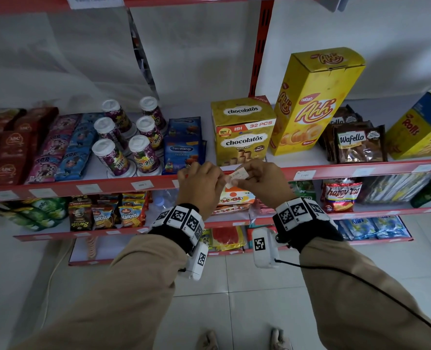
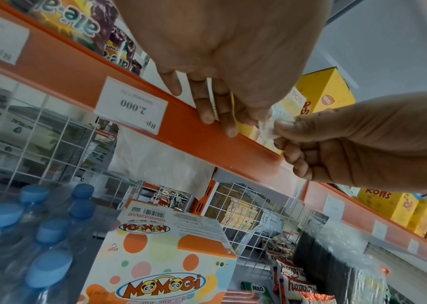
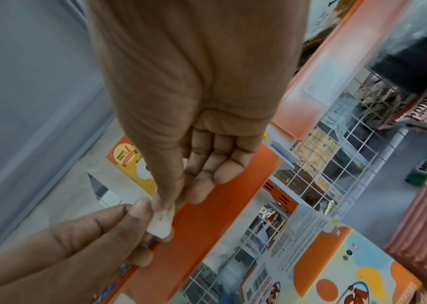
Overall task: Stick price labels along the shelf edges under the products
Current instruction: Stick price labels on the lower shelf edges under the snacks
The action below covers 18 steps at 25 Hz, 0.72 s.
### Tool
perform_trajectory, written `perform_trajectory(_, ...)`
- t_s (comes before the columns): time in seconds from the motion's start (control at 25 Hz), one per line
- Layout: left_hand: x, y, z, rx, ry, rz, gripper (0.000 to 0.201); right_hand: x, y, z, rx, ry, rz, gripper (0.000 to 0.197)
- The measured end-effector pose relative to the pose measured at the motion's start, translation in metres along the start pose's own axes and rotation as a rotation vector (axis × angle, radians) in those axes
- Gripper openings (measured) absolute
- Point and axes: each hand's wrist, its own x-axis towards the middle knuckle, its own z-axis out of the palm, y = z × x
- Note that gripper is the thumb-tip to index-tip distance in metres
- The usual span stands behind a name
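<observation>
Several labels (image 1: 142, 184) already on edge (image 1: 340, 168); both hands (image 1: 201, 183) (image 1: 262, 180) pinching next label (image 1: 237, 176), spot under chocolatos (image 1: 243, 133) bare.

A white wall (image 1: 209, 59) rises at twelve o'clock behind red metal shelving, with a slotted red upright (image 1: 259, 46) just right of centre. Pale, glossy floor tiles (image 1: 234, 299) spread out at six o'clock, their grout lines plain and soft light glinting off them. White wire grid panels (image 2: 38, 133) back the lower tiers at nine o'clock, and a pale cable (image 1: 50, 286) trails down at eight.
</observation>
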Motion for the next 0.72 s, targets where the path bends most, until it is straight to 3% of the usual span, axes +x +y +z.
perform_trajectory(0.2,0.002,-0.001,-0.001,0.016,-0.014,-0.004,0.030,0.002,0.004,-0.009,-0.217,-0.028,-0.045,0.025)
perform_trajectory(0.32,0.002,-0.002,0.000,0.027,-0.037,0.018,0.029,0.003,0.001,-0.014,-0.194,-0.001,-0.062,0.024)
perform_trajectory(0.44,0.002,-0.003,0.001,0.034,-0.028,0.034,0.030,0.006,-0.008,-0.014,-0.184,-0.107,-0.147,0.026)
perform_trajectory(0.56,0.001,-0.003,0.001,0.031,-0.002,0.037,0.029,0.011,-0.013,-0.016,-0.407,-0.165,-0.213,0.016)
perform_trajectory(0.72,0.001,-0.004,0.001,0.025,0.006,0.042,0.029,0.009,-0.011,-0.024,-0.458,-0.056,-0.249,0.010)
